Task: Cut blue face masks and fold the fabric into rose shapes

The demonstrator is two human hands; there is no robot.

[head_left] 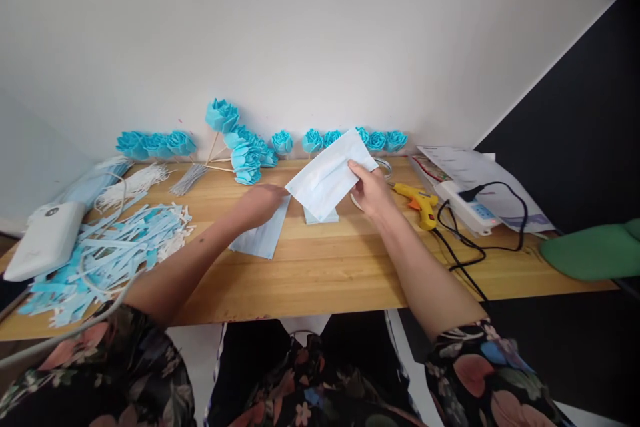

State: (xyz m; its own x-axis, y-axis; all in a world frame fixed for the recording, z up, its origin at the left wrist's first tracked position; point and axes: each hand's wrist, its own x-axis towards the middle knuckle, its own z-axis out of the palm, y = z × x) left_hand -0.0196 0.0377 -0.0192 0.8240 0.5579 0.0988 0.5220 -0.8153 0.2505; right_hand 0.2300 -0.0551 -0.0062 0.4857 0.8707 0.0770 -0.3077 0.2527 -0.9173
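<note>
My right hand (371, 188) is closed on the right edge of a pale blue face mask (325, 177), thumb on top, holding it tilted above the table. At the mask's left corner, my left hand (263, 203) is curled with its fingertips pinched together against the corner; the tips are partly hidden. Beneath the left hand a second flat mask (263, 237) lies on the wood. A small stack of light blue pieces (321, 217) sits below the raised mask, partly covered by it.
Blue fabric roses (247, 157) on sticks line the wall. Cut strips (125, 233), white ear loops (135, 185), grey wires (189, 179) and a white power bank (47, 240) lie left. At right are a yellow glue gun (420, 203), a power strip (467, 207), cords and papers (480, 173).
</note>
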